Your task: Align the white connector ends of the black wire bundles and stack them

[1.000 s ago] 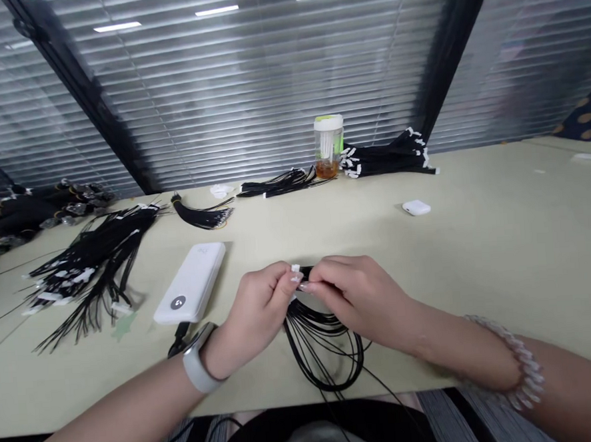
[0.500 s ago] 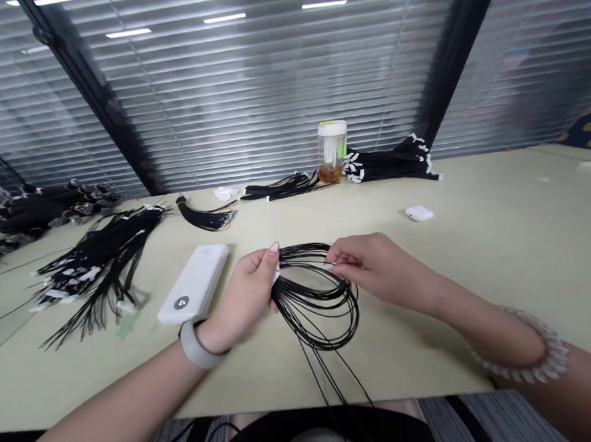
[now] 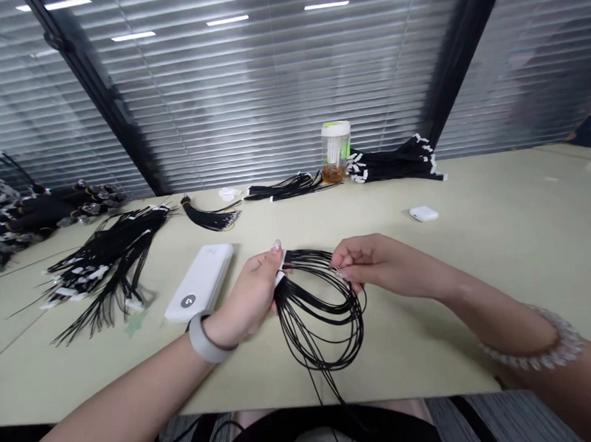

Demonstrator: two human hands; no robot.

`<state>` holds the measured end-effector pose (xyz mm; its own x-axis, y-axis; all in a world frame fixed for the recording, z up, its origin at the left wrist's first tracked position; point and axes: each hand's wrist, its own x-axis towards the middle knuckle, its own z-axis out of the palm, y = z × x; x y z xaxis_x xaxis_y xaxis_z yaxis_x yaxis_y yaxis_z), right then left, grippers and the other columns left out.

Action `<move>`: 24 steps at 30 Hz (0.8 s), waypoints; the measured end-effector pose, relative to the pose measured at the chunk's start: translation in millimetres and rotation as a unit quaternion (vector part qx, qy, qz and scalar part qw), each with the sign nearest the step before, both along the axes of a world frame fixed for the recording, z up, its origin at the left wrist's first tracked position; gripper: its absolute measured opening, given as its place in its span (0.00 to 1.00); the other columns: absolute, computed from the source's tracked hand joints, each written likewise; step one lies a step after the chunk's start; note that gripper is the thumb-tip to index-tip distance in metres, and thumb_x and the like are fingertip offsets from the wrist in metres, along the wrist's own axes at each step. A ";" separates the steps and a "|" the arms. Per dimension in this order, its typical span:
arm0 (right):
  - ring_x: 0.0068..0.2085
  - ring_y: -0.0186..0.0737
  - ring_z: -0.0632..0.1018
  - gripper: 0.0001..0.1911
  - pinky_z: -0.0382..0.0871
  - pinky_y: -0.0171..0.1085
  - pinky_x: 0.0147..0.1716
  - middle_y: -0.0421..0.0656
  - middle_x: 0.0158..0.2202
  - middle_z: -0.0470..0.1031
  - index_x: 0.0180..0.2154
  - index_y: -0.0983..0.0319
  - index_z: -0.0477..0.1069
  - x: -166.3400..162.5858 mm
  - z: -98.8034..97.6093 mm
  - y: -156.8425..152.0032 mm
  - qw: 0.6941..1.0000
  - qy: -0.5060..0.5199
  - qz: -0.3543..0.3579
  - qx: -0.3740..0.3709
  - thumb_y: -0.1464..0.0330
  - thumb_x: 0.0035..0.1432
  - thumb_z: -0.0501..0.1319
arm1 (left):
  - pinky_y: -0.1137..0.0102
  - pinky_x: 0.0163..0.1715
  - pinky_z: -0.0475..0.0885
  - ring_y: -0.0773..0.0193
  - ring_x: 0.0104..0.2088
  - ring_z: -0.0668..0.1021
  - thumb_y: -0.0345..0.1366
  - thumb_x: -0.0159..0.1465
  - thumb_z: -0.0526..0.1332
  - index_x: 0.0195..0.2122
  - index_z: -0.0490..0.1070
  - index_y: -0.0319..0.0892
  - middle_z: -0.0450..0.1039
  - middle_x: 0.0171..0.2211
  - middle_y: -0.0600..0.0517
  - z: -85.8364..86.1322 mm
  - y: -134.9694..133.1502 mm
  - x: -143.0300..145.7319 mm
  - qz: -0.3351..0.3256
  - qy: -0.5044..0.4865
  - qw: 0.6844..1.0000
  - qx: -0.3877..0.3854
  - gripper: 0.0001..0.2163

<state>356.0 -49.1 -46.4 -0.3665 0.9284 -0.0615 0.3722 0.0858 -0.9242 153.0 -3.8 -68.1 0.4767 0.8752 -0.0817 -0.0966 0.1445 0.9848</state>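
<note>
Many thin, looped cables (image 3: 288, 292) pinched by right fingers (image 3: 363, 272); left fingers (image 3: 272, 261) clamp white connectors (image 3: 279, 278).

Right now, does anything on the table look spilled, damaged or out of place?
Nothing looks spilled or damaged. Slightly untidy: a few strands stray from the looped black wires and trail over the front edge of the table.

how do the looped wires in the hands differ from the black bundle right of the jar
The looped wires are held by the left hand and right hand; the black bundle lies on the table beside the jar. The looped wires curve into open, spread loops, while the black bundle lies nearly straight and packed. Both are black with white parts.
</note>
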 end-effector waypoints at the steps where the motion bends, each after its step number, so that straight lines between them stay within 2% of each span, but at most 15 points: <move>1: 0.25 0.29 0.70 0.06 0.64 0.32 0.27 0.37 0.24 0.65 0.34 0.64 0.64 0.7 0.3 0.7 1.000 0.008 0.005 -0.006 0.67 0.54 0.56 | 0.76 0.13 0.55 0.75 0.12 0.58 0.47 0.59 0.53 0.21 0.61 0.40 0.56 0.13 0.58 -0.3 0.4 -0.2 0.000 -0.009 1.000 -0.010 0.17; 6: 0.26 0.30 0.70 0.07 0.65 0.33 0.29 0.38 0.26 0.66 0.36 0.64 0.62 2.1 -1.2 3.4 0.999 0.030 0.014 -0.016 0.67 0.55 0.55 | 0.77 0.13 0.55 0.75 0.14 0.60 0.47 0.59 0.54 0.20 0.59 0.39 0.57 0.15 0.57 0.4 1.1 0.0 -0.002 -0.033 0.999 -0.027 0.17; 8: 0.27 0.30 0.70 0.07 0.64 0.32 0.28 0.39 0.27 0.67 0.35 0.63 0.62 -1.2 -2.9 1.4 1.000 -0.011 -0.012 0.025 0.67 0.54 0.56 | 0.77 0.13 0.55 0.74 0.14 0.60 0.48 0.60 0.52 0.20 0.60 0.39 0.57 0.14 0.57 -0.3 1.9 0.0 0.003 -0.020 1.000 -0.005 0.18; 9: 0.27 0.30 0.69 0.07 0.63 0.32 0.28 0.39 0.28 0.67 0.35 0.63 0.63 -3.8 -3.6 -0.8 0.995 -0.056 -0.041 0.073 0.66 0.53 0.57 | 0.76 0.13 0.55 0.74 0.13 0.60 0.48 0.60 0.52 0.21 0.61 0.39 0.57 0.13 0.57 -1.3 2.7 -0.2 0.007 -0.004 1.000 0.014 0.18; 10: 0.27 0.30 0.68 0.08 0.62 0.32 0.27 0.39 0.29 0.66 0.34 0.62 0.63 -7.1 -3.9 -3.7 0.981 -0.111 -0.077 0.136 0.66 0.51 0.59 | 0.76 0.13 0.55 0.73 0.13 0.60 0.48 0.61 0.51 0.22 0.62 0.40 0.57 0.12 0.57 -2.6 3.7 -0.6 0.014 0.015 0.999 0.034 0.18; 13: 0.26 0.29 0.64 0.10 0.57 0.31 0.24 0.39 0.30 0.65 0.30 0.62 0.62 -17.8 -2.1 -16.6 0.902 -0.242 -0.165 0.317 0.65 0.48 0.62 | 0.75 0.13 0.55 0.71 0.13 0.61 0.50 0.61 0.48 0.26 0.64 0.40 0.56 0.10 0.58 -6.9 6.6 -2.5 0.029 0.071 0.993 0.093 0.19; 15: 0.23 0.28 0.61 0.11 0.54 0.31 0.22 0.37 0.25 0.63 0.24 0.63 0.60 -23.2 1.5 -26.5 0.879 -0.266 -0.164 0.361 0.64 0.51 0.60 | 0.75 0.14 0.57 0.70 0.13 0.63 0.50 0.62 0.47 0.25 0.64 0.40 0.57 0.11 0.57 -7.9 6.9 -3.5 0.031 0.093 0.987 0.127 0.19; 16: 0.21 0.27 0.59 0.15 0.51 0.31 0.21 0.36 0.21 0.61 0.21 0.63 0.58 -24.9 3.6 -31.0 0.883 -0.268 -0.146 0.355 0.63 0.53 0.58 | 0.75 0.14 0.57 0.70 0.14 0.63 0.49 0.62 0.47 0.24 0.63 0.40 0.57 0.11 0.57 -7.4 6.3 -3.5 0.033 0.103 0.984 0.143 0.19; 18: 0.19 0.27 0.56 0.20 0.48 0.31 0.19 0.35 0.15 0.55 0.17 0.64 0.53 -26.7 7.6 -37.9 0.914 -0.267 -0.076 0.295 0.63 0.56 0.54 | 0.75 0.14 0.57 0.71 0.14 0.63 0.49 0.62 0.47 0.21 0.61 0.40 0.58 0.12 0.57 -5.0 3.9 -2.7 0.041 0.119 0.978 0.167 0.19; 21: 0.20 0.27 0.58 0.18 0.51 0.30 0.19 0.36 0.17 0.58 0.18 0.64 0.54 -28.6 9.3 -41.3 0.954 -0.236 0.035 0.181 0.66 0.59 0.50 | 0.74 0.14 0.58 0.70 0.14 0.63 0.49 0.62 0.48 0.20 0.58 0.41 0.57 0.12 0.57 -0.8 0.3 -0.3 0.062 0.125 0.973 0.183 0.19; 24: 0.22 0.27 0.59 0.14 0.52 0.29 0.21 0.35 0.19 0.59 0.20 0.63 0.54 -33.1 3.3 -38.0 0.963 -0.216 0.031 0.161 0.70 0.58 0.50 | 0.74 0.14 0.58 0.70 0.13 0.63 0.50 0.62 0.48 0.20 0.58 0.41 0.57 0.11 0.58 0.8 -0.8 1.0 0.076 0.128 0.970 0.193 0.19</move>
